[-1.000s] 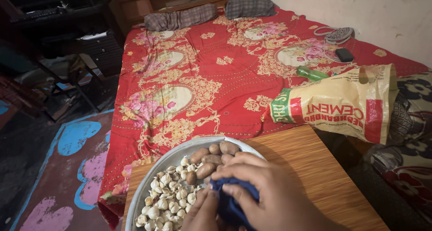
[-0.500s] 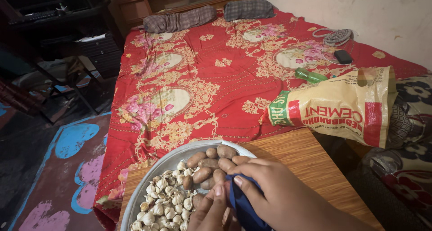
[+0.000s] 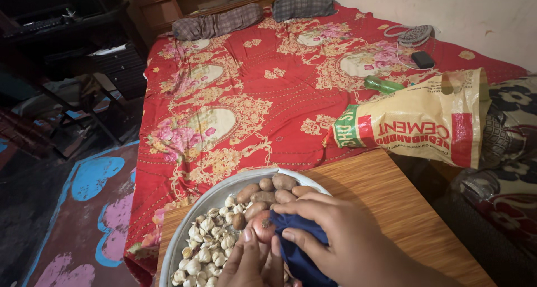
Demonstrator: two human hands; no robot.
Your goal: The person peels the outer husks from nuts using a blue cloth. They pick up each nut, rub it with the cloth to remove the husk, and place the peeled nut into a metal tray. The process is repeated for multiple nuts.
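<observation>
A round metal tray (image 3: 184, 231) rests on a wooden table (image 3: 391, 203) and holds several garlic bulbs (image 3: 204, 245), small potatoes (image 3: 274, 189) and an onion (image 3: 262, 225). My right hand (image 3: 341, 236) is closed on a dark blue cloth (image 3: 299, 248) and presses it against the onion. My left hand (image 3: 251, 262) sits at the bottom edge, fingers touching the onion from below; only its fingers show.
Beyond the table lies a bed with a red patterned cover (image 3: 251, 97), two pillows (image 3: 218, 23), a yellow woven sack (image 3: 425, 122), a green bottle (image 3: 383, 85) and a dark phone (image 3: 423, 59). A painted floor (image 3: 95, 208) lies at the left.
The view has tilted so more of the tray shows. My right hand with the blue cloth has shifted left onto the onion, and my left hand has come up under it.
</observation>
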